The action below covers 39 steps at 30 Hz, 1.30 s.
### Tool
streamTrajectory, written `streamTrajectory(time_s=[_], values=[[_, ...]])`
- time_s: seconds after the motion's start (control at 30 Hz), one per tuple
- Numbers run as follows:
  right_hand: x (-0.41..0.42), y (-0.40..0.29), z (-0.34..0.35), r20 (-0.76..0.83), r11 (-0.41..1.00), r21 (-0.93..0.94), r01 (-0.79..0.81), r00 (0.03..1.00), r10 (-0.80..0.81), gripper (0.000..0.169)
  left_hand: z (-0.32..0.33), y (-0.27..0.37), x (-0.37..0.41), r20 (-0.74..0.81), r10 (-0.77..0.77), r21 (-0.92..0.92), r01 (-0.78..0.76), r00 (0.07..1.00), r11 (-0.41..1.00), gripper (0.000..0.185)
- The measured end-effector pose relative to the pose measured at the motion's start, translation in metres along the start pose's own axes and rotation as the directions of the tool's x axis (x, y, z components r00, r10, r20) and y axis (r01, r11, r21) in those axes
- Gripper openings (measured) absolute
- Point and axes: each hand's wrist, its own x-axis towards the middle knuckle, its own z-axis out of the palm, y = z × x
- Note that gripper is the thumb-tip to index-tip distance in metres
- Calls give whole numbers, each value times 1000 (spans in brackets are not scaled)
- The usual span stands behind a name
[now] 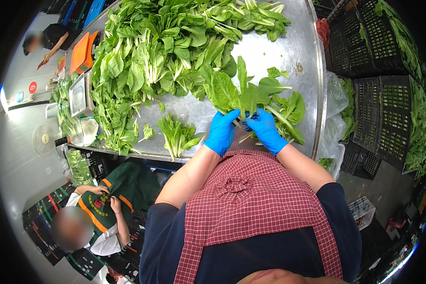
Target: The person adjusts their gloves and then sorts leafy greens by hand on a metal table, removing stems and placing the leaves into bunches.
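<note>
Both hands wear blue gloves and meet over the near part of a metal table (198,113). My left hand (221,130) is closed around the stems of a bunch of leafy greens (223,93), its leaves pointing away from me. My right hand (266,129) is beside it, fingers at the base of an upright leaf (250,97); its fingertips are partly hidden, so its hold is unclear. Loose leaves and stems (291,110) lie just right of my right hand. A small bunch of greens (176,136) rests left of my left hand, and a large heap of greens (156,53) covers the table's far left.
Black plastic crates (394,117) with greens stand at the right, near clear plastic bags (335,94). Orange trays (81,53) and a metal pan (78,95) sit at the left. A person in a green apron (103,206) is at lower left; another person (53,39) is at upper left.
</note>
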Motion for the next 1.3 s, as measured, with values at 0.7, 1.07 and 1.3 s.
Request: streamTrajectory(time_s=[0.7,1.07,1.3], values=[[-1,8,-5,4,942,263,-210,976,217,13,7,16,-23,94,53,319,-80,994,945,44],[-23,-17,-24,364,851,-448,-276,813,455,26,-146,50,-117,-113,191,864,2,975,503,56],[71,-27,30,179,944,-308,118,982,-64,31,-219,14,-128,-277,439,954,191,855,230,75]])
